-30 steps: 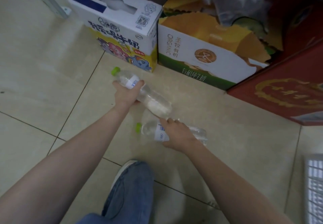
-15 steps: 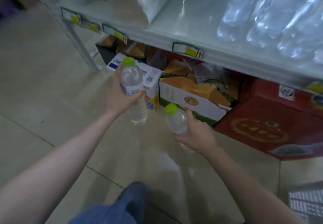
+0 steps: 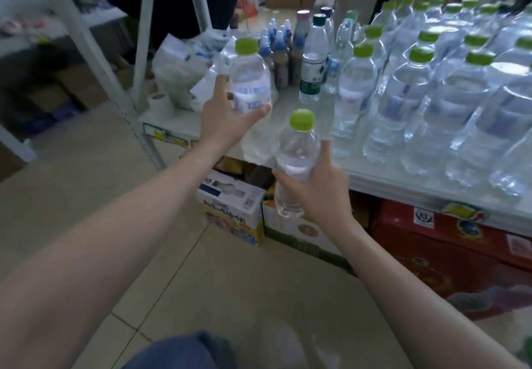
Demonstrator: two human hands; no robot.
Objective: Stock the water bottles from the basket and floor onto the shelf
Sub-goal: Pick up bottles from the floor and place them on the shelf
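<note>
My left hand grips a clear water bottle with a green cap, held upright over the left part of the white shelf. Lower and nearer, my right hand holds a second green-capped water bottle upright, just in front of the shelf's front edge. Several rows of like water bottles stand on the shelf to the right. The basket is out of view.
White packets and a paper roll sit at the shelf's left end. Small dark and green-labelled bottles stand at the back. Under the shelf are cartons and a red box. Metal posts rise at left.
Both hands lifted their bottles from the floor up to shelf height. My view rose from the floor to the shelf top, and the left bottle now hangs over the shelf.
</note>
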